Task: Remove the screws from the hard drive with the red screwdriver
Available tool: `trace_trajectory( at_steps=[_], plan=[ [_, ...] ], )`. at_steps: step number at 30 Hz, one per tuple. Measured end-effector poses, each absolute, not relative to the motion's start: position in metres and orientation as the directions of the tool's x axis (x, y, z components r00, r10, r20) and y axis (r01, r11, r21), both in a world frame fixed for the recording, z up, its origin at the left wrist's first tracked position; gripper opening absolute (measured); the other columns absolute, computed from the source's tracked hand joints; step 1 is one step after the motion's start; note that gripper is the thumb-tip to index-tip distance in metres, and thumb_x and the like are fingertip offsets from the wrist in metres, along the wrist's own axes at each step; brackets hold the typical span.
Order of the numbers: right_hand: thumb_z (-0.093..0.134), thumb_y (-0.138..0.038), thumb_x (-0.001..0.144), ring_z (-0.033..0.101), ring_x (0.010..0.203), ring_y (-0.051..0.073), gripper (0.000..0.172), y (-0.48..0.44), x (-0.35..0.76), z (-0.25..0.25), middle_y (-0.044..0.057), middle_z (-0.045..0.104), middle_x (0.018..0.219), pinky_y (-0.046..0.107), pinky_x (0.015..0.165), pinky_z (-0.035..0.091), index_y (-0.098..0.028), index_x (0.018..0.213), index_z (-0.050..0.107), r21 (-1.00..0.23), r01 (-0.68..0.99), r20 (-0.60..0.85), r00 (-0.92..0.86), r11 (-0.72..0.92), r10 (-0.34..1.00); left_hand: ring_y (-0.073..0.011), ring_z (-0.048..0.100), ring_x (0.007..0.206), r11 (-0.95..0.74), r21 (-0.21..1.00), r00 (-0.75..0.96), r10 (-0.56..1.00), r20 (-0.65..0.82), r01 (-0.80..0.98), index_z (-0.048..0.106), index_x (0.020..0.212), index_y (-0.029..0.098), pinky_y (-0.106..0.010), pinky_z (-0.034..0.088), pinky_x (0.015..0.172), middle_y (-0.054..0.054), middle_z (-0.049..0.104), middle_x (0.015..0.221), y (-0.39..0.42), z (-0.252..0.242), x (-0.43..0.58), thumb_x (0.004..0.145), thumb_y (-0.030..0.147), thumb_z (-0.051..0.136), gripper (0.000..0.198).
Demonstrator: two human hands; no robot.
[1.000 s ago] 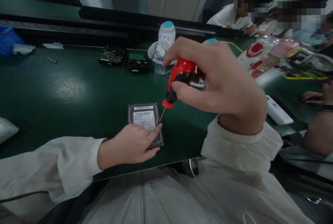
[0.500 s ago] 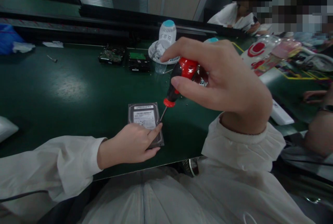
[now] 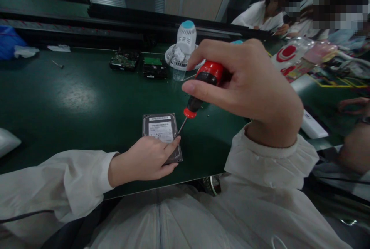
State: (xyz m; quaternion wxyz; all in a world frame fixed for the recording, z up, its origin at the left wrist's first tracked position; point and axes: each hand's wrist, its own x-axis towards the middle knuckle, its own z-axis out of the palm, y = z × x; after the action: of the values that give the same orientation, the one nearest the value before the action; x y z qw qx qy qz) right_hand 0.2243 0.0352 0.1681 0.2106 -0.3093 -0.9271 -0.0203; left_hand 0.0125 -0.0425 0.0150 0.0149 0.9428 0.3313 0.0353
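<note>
A hard drive (image 3: pixel 160 128) with white labels lies flat on the green table near its front edge. My left hand (image 3: pixel 143 159) rests over its near part and holds it, index finger at the right edge and thumb along the near side. My right hand (image 3: pixel 248 83) grips a red and black screwdriver (image 3: pixel 195 103) by the handle. Its shaft slants down to the drive's right edge, where the tip sits beside my left index finger. The screw under the tip cannot be made out.
Two more drives with bare circuit boards, one (image 3: pixel 125 60) beside the other (image 3: pixel 154 67), lie farther back. Close by is a white fan (image 3: pixel 186 39) with a clear cup (image 3: pixel 178 74). Small screws are scattered near the screwdriver. A bottle (image 3: pixel 289 54) and other people are at right.
The screwdriver handle has turned and tilted slightly to the right in my right hand, whose fingers have shifted on it. My left hand and the hard drive have stayed in place.
</note>
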Motion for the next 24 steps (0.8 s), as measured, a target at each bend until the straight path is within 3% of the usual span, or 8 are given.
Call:
trace_trajectory(
  at_steps=[4, 6, 11, 14, 18, 20, 22, 24],
  plan=[
    [0.059, -0.038, 0.088, 0.039, 0.06, 0.01, 0.024, 0.0364, 0.2274, 0.1713, 0.0, 0.06, 0.076, 0.03, 0.063, 0.031, -0.019, 0.101, 0.065, -0.116, 0.571, 0.368, -0.735, 0.813, 0.569, -0.0272, 0.075, 0.071, -0.781, 0.046, 0.78, 0.624, 0.048, 0.623, 0.05, 0.147, 0.001, -0.037, 0.055, 0.06, -0.014, 0.079, 0.089, -0.0424, 0.0148, 0.0128, 0.097, 0.045, 0.052, 0.067],
    [0.06, -0.036, 0.085, 0.039, 0.059, 0.011, 0.027, 0.0367, 0.2286, 0.1728, 0.0, 0.061, 0.079, 0.03, 0.062, 0.031, -0.02, 0.107, 0.064, -0.126, 0.537, 0.341, -0.766, 0.834, 0.545, -0.0271, 0.075, 0.071, -0.78, 0.048, 0.778, 0.626, 0.05, 0.624, 0.051, 0.147, 0.001, -0.037, 0.055, 0.06, -0.014, 0.079, 0.091, -0.0418, 0.0145, 0.0136, 0.097, 0.045, 0.052, 0.067],
    [0.052, -0.055, 0.094, 0.044, 0.061, 0.013, 0.037, 0.0375, 0.2282, 0.1725, 0.002, 0.064, 0.078, 0.032, 0.064, 0.032, -0.021, 0.101, 0.068, -0.123, 0.575, 0.38, -0.726, 0.809, 0.574, -0.0277, 0.075, 0.071, -0.778, 0.043, 0.776, 0.628, 0.056, 0.626, 0.052, 0.146, 0.001, -0.037, 0.055, 0.06, -0.014, 0.08, 0.092, -0.0415, 0.0144, 0.0147, 0.096, 0.045, 0.053, 0.066],
    [0.055, -0.043, 0.092, 0.044, 0.062, 0.013, 0.035, 0.0373, 0.2294, 0.1728, 0.002, 0.063, 0.083, 0.032, 0.065, 0.034, -0.018, 0.115, 0.066, -0.093, 0.56, 0.371, -0.748, 0.823, 0.551, -0.0275, 0.075, 0.07, -0.78, 0.047, 0.777, 0.626, 0.061, 0.624, 0.052, 0.146, 0.001, -0.038, 0.055, 0.058, -0.014, 0.079, 0.091, -0.0425, 0.0149, 0.0138, 0.096, 0.044, 0.053, 0.067],
    [0.05, -0.038, 0.094, 0.037, 0.058, 0.012, 0.05, 0.0363, 0.2314, 0.1738, -0.002, 0.049, 0.072, 0.034, 0.073, 0.039, -0.006, 0.132, 0.056, -0.137, 0.483, 0.306, -0.81, 0.865, 0.501, -0.0278, 0.075, 0.071, -0.781, 0.045, 0.778, 0.625, 0.068, 0.623, 0.051, 0.147, 0.001, -0.038, 0.055, 0.059, -0.014, 0.079, 0.09, -0.043, 0.0145, 0.0124, 0.097, 0.044, 0.052, 0.066],
    [0.046, -0.046, 0.099, 0.035, 0.058, 0.011, 0.046, 0.036, 0.2313, 0.1733, -0.004, 0.046, 0.068, 0.033, 0.076, 0.04, -0.011, 0.126, 0.06, -0.148, 0.509, 0.319, -0.787, 0.848, 0.528, -0.0279, 0.075, 0.072, -0.781, 0.05, 0.779, 0.624, 0.066, 0.622, 0.051, 0.147, 0.001, -0.038, 0.055, 0.059, -0.015, 0.079, 0.092, -0.0425, 0.014, 0.0124, 0.097, 0.044, 0.052, 0.066],
    [0.047, -0.05, 0.1, 0.036, 0.059, 0.011, 0.042, 0.0361, 0.2309, 0.1726, -0.003, 0.052, 0.073, 0.032, 0.075, 0.038, -0.016, 0.116, 0.065, -0.132, 0.544, 0.339, -0.761, 0.829, 0.553, -0.0279, 0.075, 0.073, -0.78, 0.059, 0.778, 0.625, 0.057, 0.622, 0.05, 0.147, 0.001, -0.039, 0.056, 0.06, -0.015, 0.079, 0.094, -0.0419, 0.0137, 0.0128, 0.097, 0.044, 0.052, 0.066],
    [0.052, -0.042, 0.097, 0.04, 0.063, 0.011, 0.036, 0.036, 0.2311, 0.1725, 0.001, 0.06, 0.087, 0.032, 0.073, 0.036, -0.014, 0.115, 0.064, -0.12, 0.527, 0.34, -0.774, 0.841, 0.534, -0.0279, 0.075, 0.072, -0.778, 0.06, 0.777, 0.628, 0.047, 0.626, 0.05, 0.148, 0.001, -0.039, 0.055, 0.059, -0.015, 0.079, 0.094, -0.0415, 0.014, 0.0132, 0.097, 0.044, 0.051, 0.066]
  ],
)
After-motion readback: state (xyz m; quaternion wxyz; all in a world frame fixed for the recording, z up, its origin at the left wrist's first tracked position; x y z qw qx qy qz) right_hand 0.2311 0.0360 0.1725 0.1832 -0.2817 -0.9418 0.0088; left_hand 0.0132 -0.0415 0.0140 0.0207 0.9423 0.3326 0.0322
